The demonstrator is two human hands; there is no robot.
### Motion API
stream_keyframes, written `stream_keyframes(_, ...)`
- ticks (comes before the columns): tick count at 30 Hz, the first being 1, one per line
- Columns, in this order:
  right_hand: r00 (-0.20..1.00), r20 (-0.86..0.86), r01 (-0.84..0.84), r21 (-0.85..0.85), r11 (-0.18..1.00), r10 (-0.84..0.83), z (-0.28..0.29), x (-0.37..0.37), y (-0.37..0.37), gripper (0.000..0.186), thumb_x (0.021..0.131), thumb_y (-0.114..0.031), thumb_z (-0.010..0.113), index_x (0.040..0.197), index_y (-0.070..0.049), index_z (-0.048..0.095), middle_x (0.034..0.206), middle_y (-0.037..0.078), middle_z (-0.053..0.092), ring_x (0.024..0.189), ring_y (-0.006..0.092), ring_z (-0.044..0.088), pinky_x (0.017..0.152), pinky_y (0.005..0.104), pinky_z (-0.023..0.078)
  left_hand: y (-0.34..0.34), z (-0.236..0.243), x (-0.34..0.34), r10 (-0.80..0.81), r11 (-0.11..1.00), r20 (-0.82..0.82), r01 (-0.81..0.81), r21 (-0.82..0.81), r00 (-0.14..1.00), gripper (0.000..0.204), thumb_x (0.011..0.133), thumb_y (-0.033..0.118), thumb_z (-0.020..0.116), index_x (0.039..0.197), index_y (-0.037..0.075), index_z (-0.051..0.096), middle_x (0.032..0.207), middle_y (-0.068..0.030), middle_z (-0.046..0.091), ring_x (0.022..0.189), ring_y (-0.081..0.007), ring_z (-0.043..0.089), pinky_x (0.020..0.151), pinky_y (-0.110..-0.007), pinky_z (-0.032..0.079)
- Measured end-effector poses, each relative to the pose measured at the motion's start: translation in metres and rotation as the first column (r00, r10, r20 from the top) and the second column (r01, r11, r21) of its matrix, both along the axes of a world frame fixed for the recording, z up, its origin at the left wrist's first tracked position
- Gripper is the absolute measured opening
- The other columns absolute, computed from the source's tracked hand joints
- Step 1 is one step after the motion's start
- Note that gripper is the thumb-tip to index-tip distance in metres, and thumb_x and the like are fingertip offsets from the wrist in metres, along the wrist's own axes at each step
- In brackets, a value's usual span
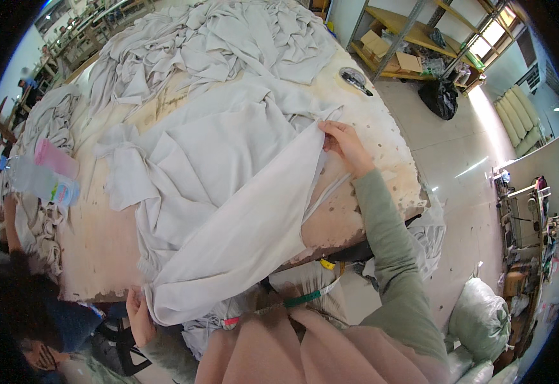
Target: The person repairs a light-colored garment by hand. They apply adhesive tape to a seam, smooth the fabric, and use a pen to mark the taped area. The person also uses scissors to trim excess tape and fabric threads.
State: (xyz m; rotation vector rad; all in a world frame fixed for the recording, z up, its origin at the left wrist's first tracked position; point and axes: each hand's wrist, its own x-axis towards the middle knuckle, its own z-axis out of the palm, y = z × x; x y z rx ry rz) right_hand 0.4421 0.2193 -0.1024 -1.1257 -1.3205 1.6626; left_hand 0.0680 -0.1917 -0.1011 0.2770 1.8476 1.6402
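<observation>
Two hands hold one pale grey, smooth woven cloth panel (241, 221) by opposite ends, on and over the near side of the table. Its stretched part lies between the grips, long axis on a diagonal from lower left, close to the body, to upper right, farther out over the tabletop. Each hand is nearest its own end; neither is at the middle.

Right hand (345, 146): narrow pinch, thumb and fingers closed on the far corner, forearm reaching across the table's right side. Left hand (140, 317): at the near-left corner, just past the table edge, closed on the cloth as far as I can tell; fingertips partly hidden.

Cloth look: flat and fairly taut between hands, a long fold line along it, near part drooping off the edge toward the lap. Beyond the fold it's loose, with soft creases and a bunched left end.

Underneath: worn, pale plywood table (100, 246) with a chipped edge. Far side: big heap of crumpled light grey fabric (215, 41). Left: clear plastic bottle (33, 176) lying beside a translucent pink cup (57, 159). Far right of the tabletop: small black-handled tool (356, 82), type unclear. Off the table, right: metal-framed shelf (394, 24), black plastic bag (439, 99), stuffed white sack (480, 317).
</observation>
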Motion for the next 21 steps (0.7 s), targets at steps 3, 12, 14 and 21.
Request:
stream_keyframes(3,0.982,-0.175,0.054,-0.065,0.996,-0.065,0.002,-0.003,-0.005,0.023,0.091,-0.024,0.060,0.096,-0.002,0.062,0.087,0.002,0.064,0.074,0.0101,0.060,0.069,0.0242,0.048,-0.003,-0.001,-0.008,-0.250,0.968,0.033,0.249,0.014,0.968,0.017,0.091,0.003,0.055,0.107,0.002,0.050,0.093,-0.0048,0.060,0.082,-0.0103,0.056,0.069,-0.023,0.045)
stream_keyframes(12,0.943,-0.322,0.069,-0.046,0.997,-0.081,0.065,-0.016,-0.054,0.024,0.091,-0.022,0.058,0.098,0.000,0.063,0.086,0.001,0.065,0.072,0.0099,0.060,0.066,0.0228,0.046,0.042,0.011,0.014,-0.097,0.980,-0.180,0.126,0.157,0.979,0.011,0.093,0.011,0.045,0.088,0.001,0.049,0.087,-0.0047,0.055,0.081,-0.0129,0.050,0.076,-0.027,0.040)
stream_keyframes(14,0.958,-0.285,0.032,-0.028,0.999,-0.039,0.081,-0.020,-0.079,0.023,0.091,-0.023,0.058,0.095,-0.001,0.064,0.082,0.000,0.064,0.070,0.0083,0.058,0.064,0.0215,0.044,0.072,0.021,0.030,-0.084,0.953,-0.257,0.153,0.261,0.963,0.020,0.093,0.018,0.045,0.081,0.002,0.049,0.082,-0.0041,0.052,0.077,-0.0121,0.046,0.073,-0.026,0.038)
stream_keyframes(21,0.935,-0.273,-0.234,0.012,0.972,0.228,0.107,-0.056,-0.163,0.022,0.092,-0.021,0.057,0.079,-0.003,0.062,0.071,-0.003,0.054,0.065,0.0039,0.048,0.058,0.0204,0.036,0.148,0.078,0.131,-0.378,0.822,-0.468,0.522,0.227,0.799,0.018,0.079,0.016,0.068,0.078,0.002,0.057,0.072,-0.0004,0.054,0.063,-0.0091,0.048,0.061,-0.025,0.038)
